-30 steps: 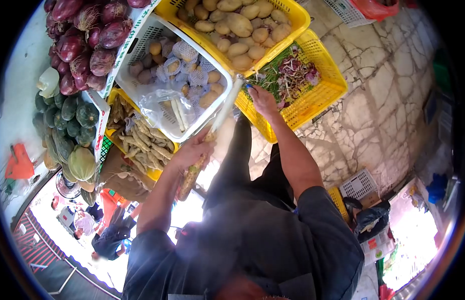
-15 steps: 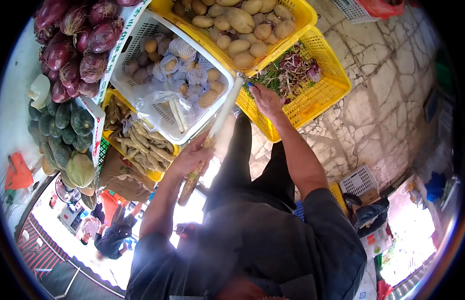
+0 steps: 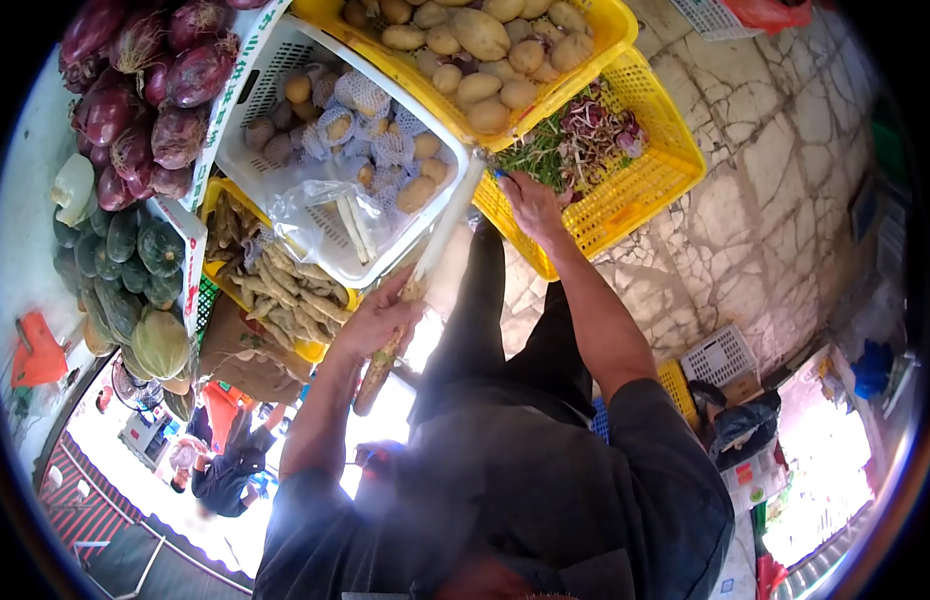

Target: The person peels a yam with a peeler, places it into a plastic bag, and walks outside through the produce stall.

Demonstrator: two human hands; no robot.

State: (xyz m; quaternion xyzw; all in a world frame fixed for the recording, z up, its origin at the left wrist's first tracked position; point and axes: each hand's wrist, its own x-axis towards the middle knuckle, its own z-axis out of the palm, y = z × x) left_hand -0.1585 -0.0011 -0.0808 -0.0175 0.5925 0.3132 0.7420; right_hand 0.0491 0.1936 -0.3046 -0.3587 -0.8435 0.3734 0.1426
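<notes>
Open room: bare floor, right of the right hand. Ahead, yellow basket and potato crate stand in the way. Long root spans the gap between hands; white crate hems the left hand forward.

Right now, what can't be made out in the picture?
Head view: the blue item in the right hand; too small, partly covered by fingers.
Head view: part of the long root; the left hand wraps it.
Head view: the potato crate's far end; the top edge cuts it off.
</notes>
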